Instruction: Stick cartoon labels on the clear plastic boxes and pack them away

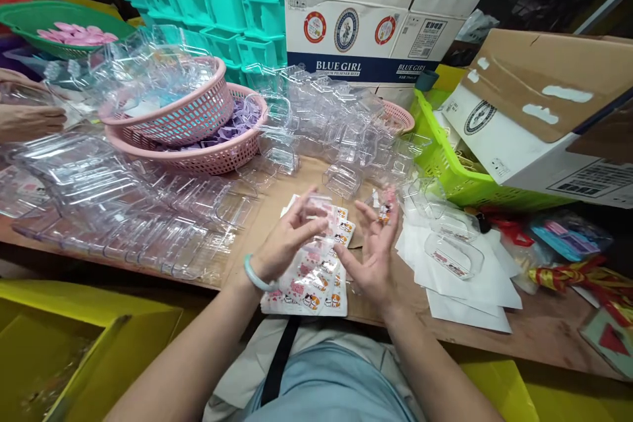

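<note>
My left hand (297, 237), a pale bangle on its wrist, hovers over a small stack of sticker sheets (309, 287) printed with orange-and-white cats and pink lettering. Its fingers are spread and slightly bent, with no object clearly visible in them. On the right, my right hand (373, 260) is raised, palm turned inward. A small cat sticker (386, 211) is at its index fingertip, while the thumb and other fingers stand apart. The sheets lie on brown cardboard at the table's front edge, partly covered by my left hand.
Clear plastic cases (163, 211) are piled left, with more cases (336, 112) behind. Pink baskets (222, 158) hold cases and purple paper shreds. White papers (459, 300) carry a stickered clear case (455, 257). A green crate (445, 165) stands right. Another person's hand (32, 120) is far left.
</note>
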`<state>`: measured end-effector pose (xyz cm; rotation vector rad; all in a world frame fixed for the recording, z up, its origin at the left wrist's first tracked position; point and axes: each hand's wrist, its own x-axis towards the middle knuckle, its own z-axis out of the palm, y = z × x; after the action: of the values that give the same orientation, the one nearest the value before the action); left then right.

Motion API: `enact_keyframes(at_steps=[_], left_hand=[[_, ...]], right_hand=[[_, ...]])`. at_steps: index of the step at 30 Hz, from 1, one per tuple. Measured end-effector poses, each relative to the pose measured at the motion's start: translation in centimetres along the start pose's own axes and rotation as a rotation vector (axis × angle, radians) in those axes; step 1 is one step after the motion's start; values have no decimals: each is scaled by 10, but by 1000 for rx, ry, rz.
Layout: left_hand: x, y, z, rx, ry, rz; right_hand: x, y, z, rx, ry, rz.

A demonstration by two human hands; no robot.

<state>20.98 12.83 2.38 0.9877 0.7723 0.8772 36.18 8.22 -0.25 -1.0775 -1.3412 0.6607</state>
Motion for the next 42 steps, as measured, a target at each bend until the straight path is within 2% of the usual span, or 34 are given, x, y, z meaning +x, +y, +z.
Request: enact_keyframes(at_steps=[2, 4, 7, 9, 10, 14, 19, 24, 28, 31, 38, 42], left_hand=[[-2, 6, -8, 186, -164, -135], [-7, 4, -8, 209, -222, -212], [-17, -15, 3, -84, -84, -183], [-23, -28, 11, -292, -42, -158], [-25, -34, 13, -352, -30, -147], [-26, -39, 3, -344, 59, -127], [-24, -36, -18, -201, 49, -189], [-26, -49, -13, -186, 117, -181], [-26, -55, -11, -174, 119, -174], [-26, -58, -13, -176, 109, -155], [-27, -63, -17, -208, 119, -146], [-27, -62, -20, -222, 112, -155]], right_hand=[[1, 1, -14, -114, -75, -79], [1, 7, -22, -208, -115, -122], [-3, 23, -23, -299, 50, -109], [-6, 32, -21, -346, 160, -108], [-7, 34, -20, -357, 169, -113], [-6, 26, -30, -297, 41, -52], [-3, -2, -46, -104, -29, 58], [-10, -13, -31, 85, -32, 364], [-14, -14, -20, 98, -68, 488], [-15, -14, -17, 37, -70, 485], [-15, -23, -9, -164, -110, 349], [-13, -24, -4, -197, -140, 341]])
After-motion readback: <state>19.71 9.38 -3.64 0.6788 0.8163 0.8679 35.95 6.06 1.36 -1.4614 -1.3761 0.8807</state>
